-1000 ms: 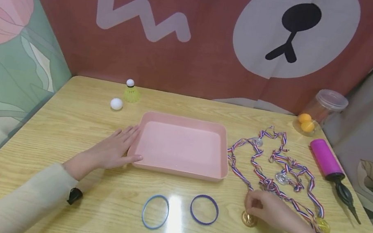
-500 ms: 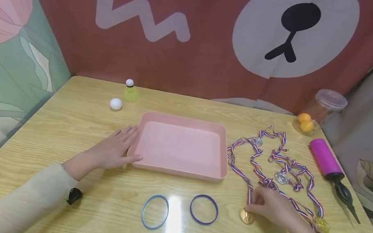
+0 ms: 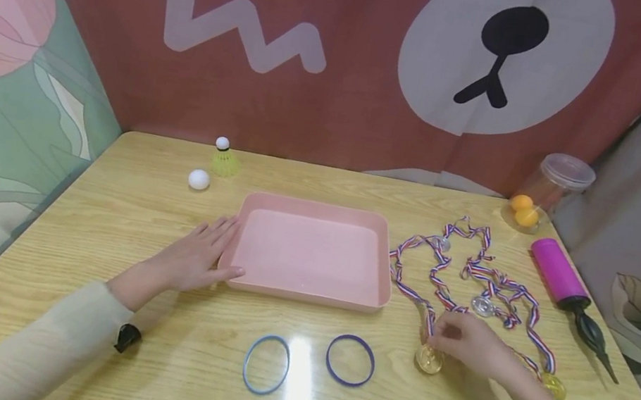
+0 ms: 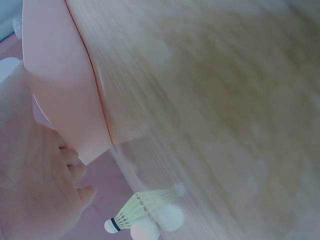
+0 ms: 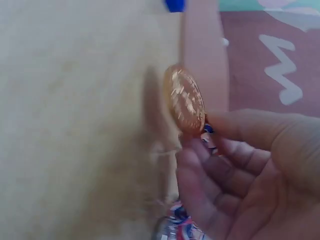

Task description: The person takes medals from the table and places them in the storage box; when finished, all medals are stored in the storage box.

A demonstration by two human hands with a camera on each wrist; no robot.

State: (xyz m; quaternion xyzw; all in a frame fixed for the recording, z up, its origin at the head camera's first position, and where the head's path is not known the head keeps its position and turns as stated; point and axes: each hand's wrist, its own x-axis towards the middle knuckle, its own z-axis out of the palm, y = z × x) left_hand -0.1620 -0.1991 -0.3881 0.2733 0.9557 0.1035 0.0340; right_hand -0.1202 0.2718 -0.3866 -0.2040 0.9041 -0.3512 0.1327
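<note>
My right hand (image 3: pixel 472 342) pinches the striped ribbon just above a gold medal (image 3: pixel 429 360). In the right wrist view, the medal (image 5: pixel 186 99) stands tilted above the thumb and fingertips, apart from its shadow on the table. Its red, white and blue ribbon (image 3: pixel 412 295) runs back into a tangle of other medal ribbons, partly hidden under my hand. On the left, my left hand (image 3: pixel 190 263) rests with straight fingers against the side of a pink tray (image 3: pixel 311 252), its thumb over the front-left corner. The left wrist view shows those fingers along the tray wall (image 4: pixel 65 75).
Clear medals (image 3: pixel 483 306) and a yellow-gold medal (image 3: pixel 554 386) lie among the ribbons. Light blue (image 3: pixel 266 364) and dark blue (image 3: pixel 351 360) wristbands lie in front. A shuttlecock (image 3: pixel 226 160), white ball (image 3: pixel 198 179), jar with orange balls (image 3: pixel 566 173) and pink pump (image 3: pixel 560 272) stand around.
My right hand has shifted slightly away from me with the gold medal, whose face now shows more fully below the fingers. The left hand and the tray have stayed put.
</note>
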